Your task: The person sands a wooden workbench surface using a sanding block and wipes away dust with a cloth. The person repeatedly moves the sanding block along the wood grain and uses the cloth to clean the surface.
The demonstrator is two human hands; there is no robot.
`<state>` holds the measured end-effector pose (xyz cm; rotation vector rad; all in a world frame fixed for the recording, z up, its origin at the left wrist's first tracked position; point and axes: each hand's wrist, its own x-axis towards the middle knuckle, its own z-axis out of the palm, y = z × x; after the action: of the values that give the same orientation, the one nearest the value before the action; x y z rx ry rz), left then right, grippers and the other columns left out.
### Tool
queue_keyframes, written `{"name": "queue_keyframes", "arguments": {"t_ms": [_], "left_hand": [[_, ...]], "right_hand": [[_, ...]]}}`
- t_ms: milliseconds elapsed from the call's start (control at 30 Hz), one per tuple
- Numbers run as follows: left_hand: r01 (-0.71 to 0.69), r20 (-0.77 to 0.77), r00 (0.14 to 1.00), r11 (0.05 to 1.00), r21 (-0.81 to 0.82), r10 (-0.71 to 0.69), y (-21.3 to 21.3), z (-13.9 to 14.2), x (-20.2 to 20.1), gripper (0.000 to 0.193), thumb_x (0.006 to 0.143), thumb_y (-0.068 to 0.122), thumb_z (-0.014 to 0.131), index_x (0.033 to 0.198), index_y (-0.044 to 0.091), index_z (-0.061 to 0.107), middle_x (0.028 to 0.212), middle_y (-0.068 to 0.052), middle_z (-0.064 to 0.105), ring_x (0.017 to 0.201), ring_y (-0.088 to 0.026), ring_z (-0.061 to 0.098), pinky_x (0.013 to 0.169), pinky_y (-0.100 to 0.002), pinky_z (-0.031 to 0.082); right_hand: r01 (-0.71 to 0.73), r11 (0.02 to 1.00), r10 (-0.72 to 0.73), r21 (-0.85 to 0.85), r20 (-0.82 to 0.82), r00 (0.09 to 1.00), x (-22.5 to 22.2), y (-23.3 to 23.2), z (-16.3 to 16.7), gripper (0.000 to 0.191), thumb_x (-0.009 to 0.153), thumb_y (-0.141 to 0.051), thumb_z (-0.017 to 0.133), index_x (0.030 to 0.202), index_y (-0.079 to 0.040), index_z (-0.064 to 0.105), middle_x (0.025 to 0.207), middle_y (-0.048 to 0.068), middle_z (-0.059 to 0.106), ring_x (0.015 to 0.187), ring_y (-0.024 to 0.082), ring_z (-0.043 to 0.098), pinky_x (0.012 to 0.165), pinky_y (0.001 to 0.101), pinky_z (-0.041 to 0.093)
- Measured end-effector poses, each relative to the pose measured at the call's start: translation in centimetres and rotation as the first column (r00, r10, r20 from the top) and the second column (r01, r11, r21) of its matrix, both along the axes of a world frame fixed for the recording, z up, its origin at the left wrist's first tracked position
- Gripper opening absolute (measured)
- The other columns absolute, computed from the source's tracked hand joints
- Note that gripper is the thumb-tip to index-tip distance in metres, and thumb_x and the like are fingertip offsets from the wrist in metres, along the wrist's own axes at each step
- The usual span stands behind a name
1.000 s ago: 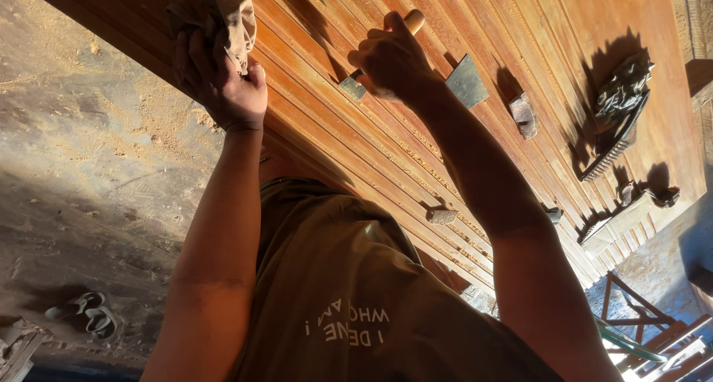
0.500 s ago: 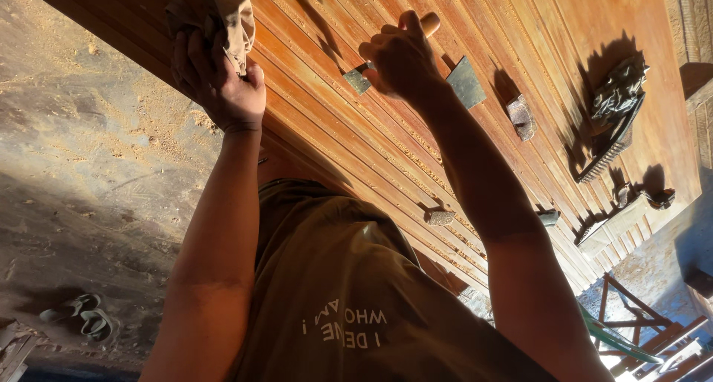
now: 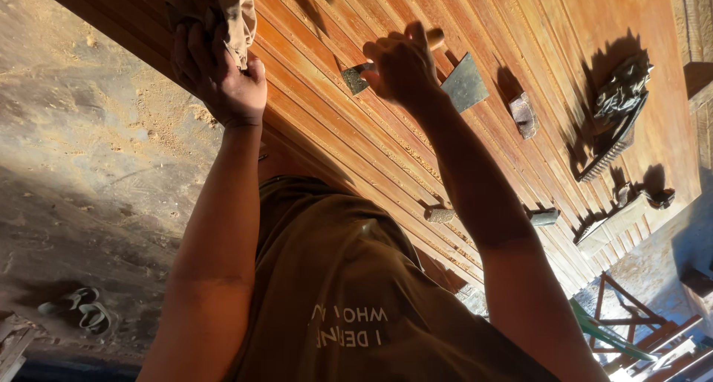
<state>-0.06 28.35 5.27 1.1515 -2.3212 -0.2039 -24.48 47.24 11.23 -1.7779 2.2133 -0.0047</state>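
- Grooved wooden panel (image 3: pixel 475 92): reddish-brown, glossy, with long parallel ribs running from upper left to lower right; it fills the upper part of the head view
- Rag (image 3: pixel 232 10): crumpled beige cloth, soft and folded, at the panel's upper left edge
- Left hand (image 3: pixel 217 70): clenched around the rag, fingers wrapped over the cloth, pressing it on the panel
- Scraper (image 3: pixel 356 77): small flat grey metal blade with a rounded wooden handle end showing above the fist; the blade tip touches a groove
- Right hand (image 3: pixel 401 66): clenched on the scraper handle, right of the rag and near the panel's middle
- Flat grey blade piece (image 3: pixel 465 83): wedge-shaped, lying on the ribs just right of the right hand
- Small grey block (image 3: pixel 523 114): lies farther right; a dark toothed brush (image 3: pixel 616 129) lies near the right edge
- Dirt floor (image 3: pixel 74 174): dusty and rough, at left
- Change from the earlier frames: both hands keep the same grips; the right hand has shifted slightly right along the grooves
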Motion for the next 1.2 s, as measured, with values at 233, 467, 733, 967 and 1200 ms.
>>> {"name": "queue_keyframes", "arguments": {"t_ms": [233, 467, 733, 967, 1200], "left_hand": [[-0.004, -0.037, 0.999, 1.0, -0.021, 0.003, -0.4, 0.3, 0.1, 0.05, 0.107, 0.048, 0.045, 0.128, 0.008, 0.066, 0.14, -0.016, 0.057, 0.139, -0.039, 0.049, 0.115, -0.061, 0.039], [-0.002, 0.013, 1.0, 1.0, -0.008, 0.002, 0.1, 0.4, 0.3, 0.047, 0.103, 0.043, 0.051, 0.129, 0.007, 0.065, 0.141, -0.018, 0.055, 0.139, -0.04, 0.047, 0.116, -0.062, 0.038], [0.016, 0.04, 0.999, 1.0, 0.027, -0.018, 0.4, 0.3, 0.5, 0.051, 0.09, 0.034, 0.061, 0.132, 0.004, 0.063, 0.143, -0.019, 0.053, 0.14, -0.042, 0.045, 0.116, -0.064, 0.037], [0.001, 0.051, 0.999, 1.0, 0.008, -0.001, 0.3, 0.0, 0.3, 0.045, 0.09, 0.031, 0.06, 0.127, 0.004, 0.062, 0.142, -0.02, 0.053, 0.14, -0.042, 0.046, 0.115, -0.065, 0.037], [0.008, 0.023, 1.0, 1.0, -0.002, -0.008, 0.6, 0.0, 0.0, 0.044, 0.092, 0.031, 0.06, 0.129, 0.006, 0.063, 0.141, -0.018, 0.053, 0.14, -0.041, 0.046, 0.116, -0.064, 0.038]], "right_hand": [[0.222, 0.972, -0.228, 0.073, 0.089, 0.97, 2.2, 3.2, 1.3, 0.031, 0.09, -0.034, 0.083, 0.098, -0.008, 0.069, 0.087, 0.009, 0.075, 0.074, 0.025, 0.071, 0.079, 0.0478, 0.049], [0.43, 0.903, -0.429, 0.021, 0.12, 0.895, 3.9, 4.0, 1.6, 0.034, 0.089, -0.036, 0.082, 0.096, -0.006, 0.066, 0.087, 0.011, 0.075, 0.074, 0.029, 0.073, 0.062, 0.046, 0.053], [0.545, 0.836, -0.547, 0.061, 0.156, 0.822, 4.7, 3.6, 1.8, 0.032, 0.088, -0.034, 0.083, 0.091, -0.009, 0.065, 0.086, 0.008, 0.077, 0.073, 0.026, 0.074, 0.061, 0.0444, 0.053], [0.59, 0.8, -0.601, 0.111, 0.145, 0.786, 4.3, 4.4, 0.8, 0.028, 0.089, -0.032, 0.083, 0.09, -0.011, 0.065, 0.085, 0.006, 0.078, 0.071, 0.021, 0.075, 0.061, 0.0406, 0.054], [0.618, 0.78, -0.625, 0.094, 0.152, 0.766, 4.5, 4.2, 0.0, 0.029, 0.087, -0.034, 0.083, 0.091, -0.011, 0.065, 0.084, 0.006, 0.078, 0.071, 0.019, 0.075, 0.06, 0.0392, 0.053]]}}
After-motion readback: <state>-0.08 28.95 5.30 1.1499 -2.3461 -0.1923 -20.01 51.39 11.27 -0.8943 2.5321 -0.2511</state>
